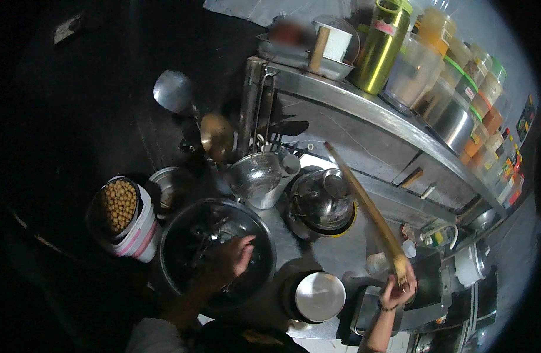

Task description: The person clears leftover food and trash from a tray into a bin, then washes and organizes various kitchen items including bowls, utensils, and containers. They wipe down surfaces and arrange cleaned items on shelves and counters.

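Observation:
My right hand (pixel 399 287) grips the near end of a long wooden stick (pixel 367 204). The stick slants up and left over the steel counter (pixel 317 251), its dark tip near the shelf. My left hand (pixel 242 257) hovers over or in a large dark basin (pixel 272 260), fingers loosely bent, with no object showing in them. Some shiny items lie in the basin, too dim to name. Between my hands stands a round metal pot (pixel 320 296) with a pale inside. Right of it, a rectangular metal tray (pixel 366 309) lies beneath my right forearm.
A white bucket (pixel 146 236) carries a bowl of round tan pieces (pixel 119 204). Behind the basin are a perforated strainer (pixel 255 175), a ladle (pixel 215 134) and a lidded pot (pixel 317 203). A raised metal shelf (pixel 341 90) holds a green bottle (pixel 380 48) and several plastic jars (pixel 455 73).

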`<state>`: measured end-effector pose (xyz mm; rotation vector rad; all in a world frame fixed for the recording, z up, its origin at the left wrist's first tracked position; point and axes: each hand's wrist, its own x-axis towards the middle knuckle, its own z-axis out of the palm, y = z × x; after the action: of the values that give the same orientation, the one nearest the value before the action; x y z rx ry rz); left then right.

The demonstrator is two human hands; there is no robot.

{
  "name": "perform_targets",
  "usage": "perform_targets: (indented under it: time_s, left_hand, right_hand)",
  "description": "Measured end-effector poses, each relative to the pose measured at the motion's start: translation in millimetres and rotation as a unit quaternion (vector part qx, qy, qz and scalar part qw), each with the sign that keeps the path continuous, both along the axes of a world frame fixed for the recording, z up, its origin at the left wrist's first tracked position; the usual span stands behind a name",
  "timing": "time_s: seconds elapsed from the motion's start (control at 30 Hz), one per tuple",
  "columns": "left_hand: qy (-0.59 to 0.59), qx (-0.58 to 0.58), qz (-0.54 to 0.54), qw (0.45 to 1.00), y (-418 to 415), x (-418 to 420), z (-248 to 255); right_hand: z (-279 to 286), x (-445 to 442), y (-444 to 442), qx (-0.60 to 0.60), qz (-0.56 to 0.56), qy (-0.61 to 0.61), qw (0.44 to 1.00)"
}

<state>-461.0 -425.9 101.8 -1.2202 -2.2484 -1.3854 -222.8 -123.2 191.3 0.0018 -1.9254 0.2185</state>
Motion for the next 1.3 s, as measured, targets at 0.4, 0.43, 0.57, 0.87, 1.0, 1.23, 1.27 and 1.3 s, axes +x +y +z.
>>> perform_targets:
  time_s: [0.4,0.43,0.57,0.87,1.0,1.23,1.27,1.3]
  left_hand:
    - [-0.061,-0.127,0.172,0.975,166,-103,-30]
    - [-0.069,-0.14,0.18,0.971,165,-109,-32]
    - [-0.038,-0.155,0.2,0.967,166,-119,-38]
    - [-0.074,-0.155,0.177,0.969,164,-134,-67]
    - [-0.09,-0.137,0.171,0.972,160,-134,-73]
    - [-0.121,-0.092,0.139,0.979,160,-121,-73]
    - [-0.111,-0.083,0.142,0.98,159,-121,-75]
    - [-0.1,-0.073,0.144,0.982,159,-122,-77]
  right_hand:
    - [58,-228,132,0.049,0.002,-0.134,0.99]
    - [62,-244,132,0.009,-0.006,-0.156,0.988]
    - [68,-303,149,-0.115,0.038,-0.177,0.977]
    - [53,-399,161,-0.23,0.189,-0.316,0.901]
    - [61,-418,143,-0.231,0.157,-0.349,0.894]
    - [40,-437,122,-0.234,0.149,-0.401,0.873]
    - [35,-441,115,-0.225,0.165,-0.405,0.871]
    - [30,-444,111,-0.215,0.18,-0.408,0.869]
